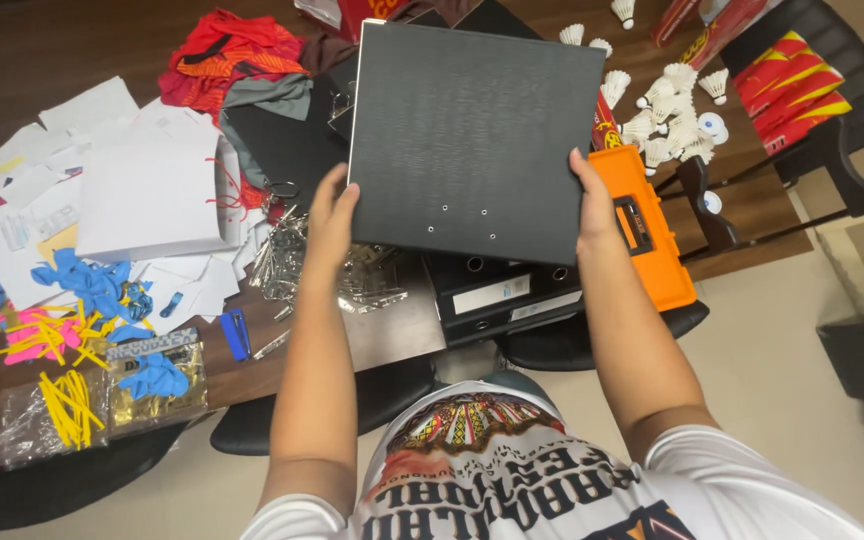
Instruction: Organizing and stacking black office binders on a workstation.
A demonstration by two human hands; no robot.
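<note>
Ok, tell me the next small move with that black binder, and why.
Probably lower the black binder straight down onto the stacked binders beneath it. The left hand and right hand grip its near corners and hold it flat in the air, just above that stack, with the orange case close on the right.

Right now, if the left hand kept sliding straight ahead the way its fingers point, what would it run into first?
The left hand grips the lower left edge of the black binder, fingers pointing up the table. Straight ahead it would probably first meet the dark and grey cloth beside the binder, though depth is hard to judge here.
</note>
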